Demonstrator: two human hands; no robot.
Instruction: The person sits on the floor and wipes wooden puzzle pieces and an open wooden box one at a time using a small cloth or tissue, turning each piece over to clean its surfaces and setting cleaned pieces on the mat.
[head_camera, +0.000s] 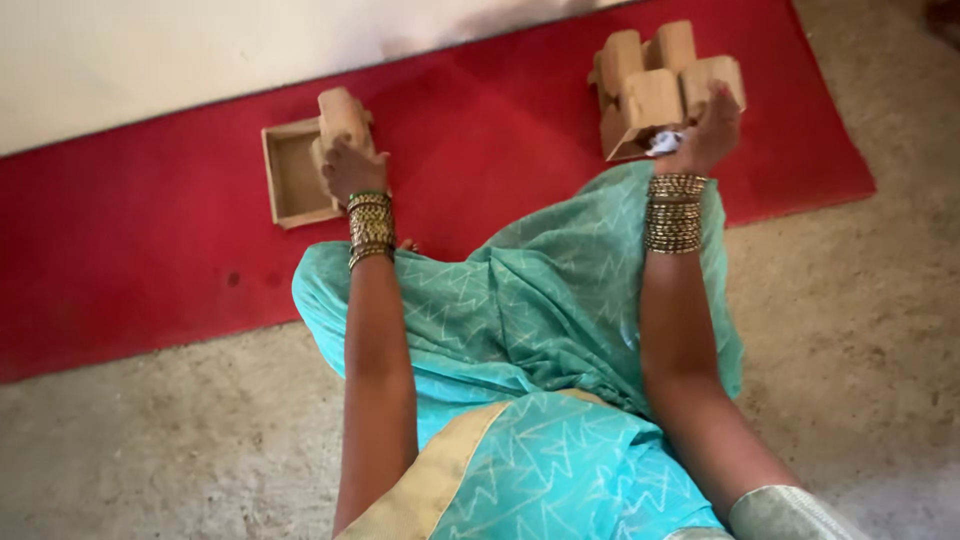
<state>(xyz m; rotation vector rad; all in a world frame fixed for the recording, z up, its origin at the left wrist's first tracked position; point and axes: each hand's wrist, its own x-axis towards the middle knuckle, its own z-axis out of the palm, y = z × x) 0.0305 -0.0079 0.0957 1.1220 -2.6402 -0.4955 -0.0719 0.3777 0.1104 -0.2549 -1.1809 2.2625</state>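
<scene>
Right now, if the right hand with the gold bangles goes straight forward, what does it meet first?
The right hand already touches the cluster of light brown wooden blocks on the red mat. Going straight on, it would probably press into those blocks first; depth is hard to judge.

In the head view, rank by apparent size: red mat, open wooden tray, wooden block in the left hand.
1. Red mat
2. Open wooden tray
3. Wooden block in the left hand, partly hidden.
</scene>
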